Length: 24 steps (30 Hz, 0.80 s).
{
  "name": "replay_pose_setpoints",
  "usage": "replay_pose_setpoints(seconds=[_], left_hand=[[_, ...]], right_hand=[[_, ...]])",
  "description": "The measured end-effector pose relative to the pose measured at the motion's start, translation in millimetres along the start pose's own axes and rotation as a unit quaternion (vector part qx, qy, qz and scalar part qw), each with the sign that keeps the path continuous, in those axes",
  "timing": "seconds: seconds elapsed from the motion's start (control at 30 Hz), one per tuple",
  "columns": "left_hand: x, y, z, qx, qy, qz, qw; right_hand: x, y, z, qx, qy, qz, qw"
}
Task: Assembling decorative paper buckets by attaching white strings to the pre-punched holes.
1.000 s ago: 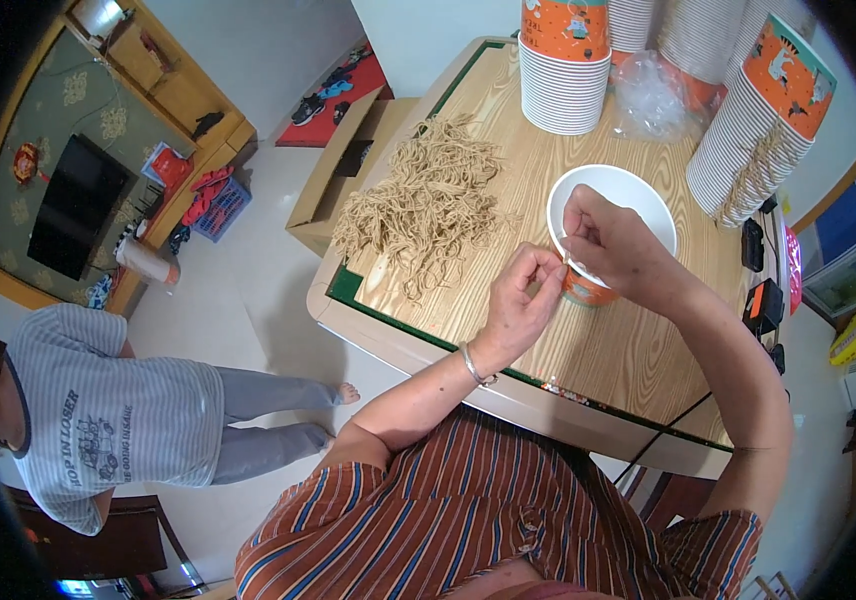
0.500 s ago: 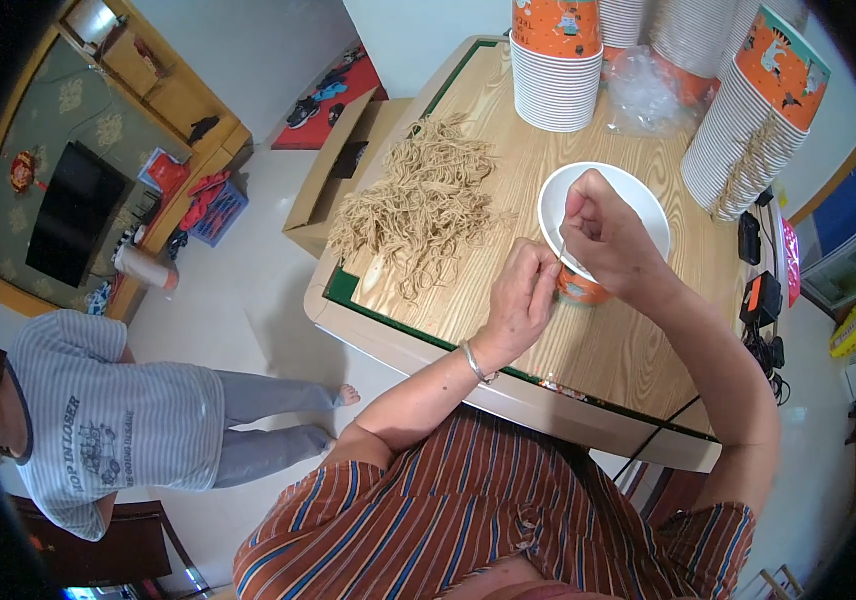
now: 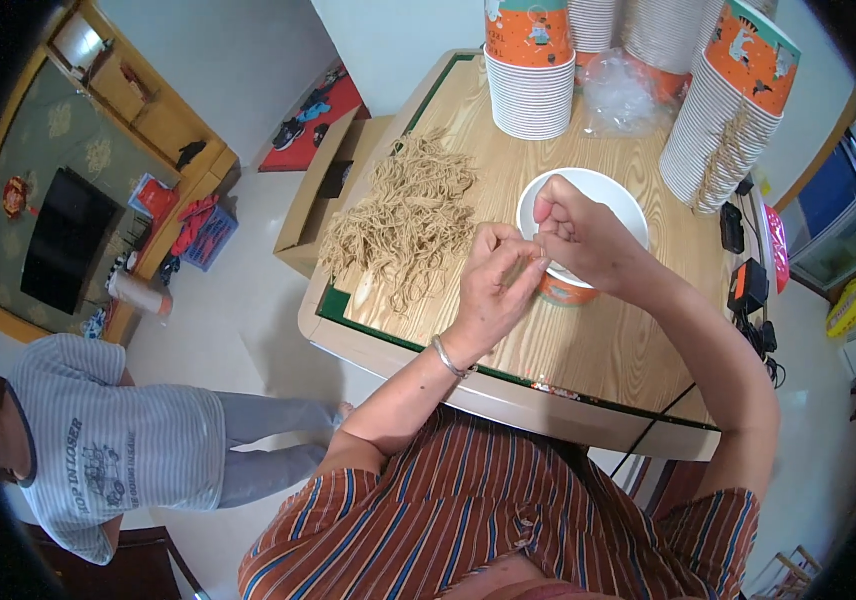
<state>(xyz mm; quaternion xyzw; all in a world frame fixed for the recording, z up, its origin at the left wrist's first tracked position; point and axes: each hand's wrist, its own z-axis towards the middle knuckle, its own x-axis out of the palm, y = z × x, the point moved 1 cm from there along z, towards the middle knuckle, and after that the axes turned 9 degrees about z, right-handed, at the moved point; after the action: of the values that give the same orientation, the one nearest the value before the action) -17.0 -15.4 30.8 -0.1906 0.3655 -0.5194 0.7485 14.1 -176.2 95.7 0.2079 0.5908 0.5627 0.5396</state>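
Note:
Over the near left rim of a white-lined paper tub (image 3: 620, 196) with an orange printed side, my two hands meet at the fingertips. My left hand (image 3: 500, 285) pinches with thumb and forefinger, wearing a silver bangle at the wrist. Curled closed, my right hand (image 3: 593, 242) hides part of the tub's opening. A thin tan strand seems to run between the fingertips, mostly hidden by them. Left of the tub lies a loose, tangled heap of tan twine (image 3: 403, 220).
Tall stacks of paper tubs (image 3: 531, 95) stand at the back, one leaning stack (image 3: 718, 150) with twine draped on it. Near them lies a clear plastic bag (image 3: 626, 95). Black adapters (image 3: 748, 285) line the right edge. An open carton (image 3: 323, 190) and another person (image 3: 138, 440) are at left.
My left hand has turned, its fingers opening out a little and now meeting my right fingertips. The right hand remains closed over the tub. The view has shifted slightly.

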Motion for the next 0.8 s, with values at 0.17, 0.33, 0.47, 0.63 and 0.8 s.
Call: replay_pose_setpoints(seconds=[0.17,0.33,0.47,0.63,0.8], left_hand=[[0,9,6,0.035,0.032,0.016,0.999],[-4,19,5,0.014,0.057,-0.015,0.998],[-4,22,13,0.053,0.099,-0.003,0.994],[-8,21,16,0.086,0.116,0.004,0.99],[-12,22,11,0.123,0.137,0.04,0.982]], right_hand=[[-9,-2,2,-0.048,0.048,-0.026,0.997],[-36,6,5,-0.041,0.108,-0.055,0.992],[-34,15,2,-0.039,0.115,-0.04,0.992],[-32,18,0,-0.077,0.049,-0.039,0.995],[-27,16,-6,-0.11,0.01,-0.046,0.993]])
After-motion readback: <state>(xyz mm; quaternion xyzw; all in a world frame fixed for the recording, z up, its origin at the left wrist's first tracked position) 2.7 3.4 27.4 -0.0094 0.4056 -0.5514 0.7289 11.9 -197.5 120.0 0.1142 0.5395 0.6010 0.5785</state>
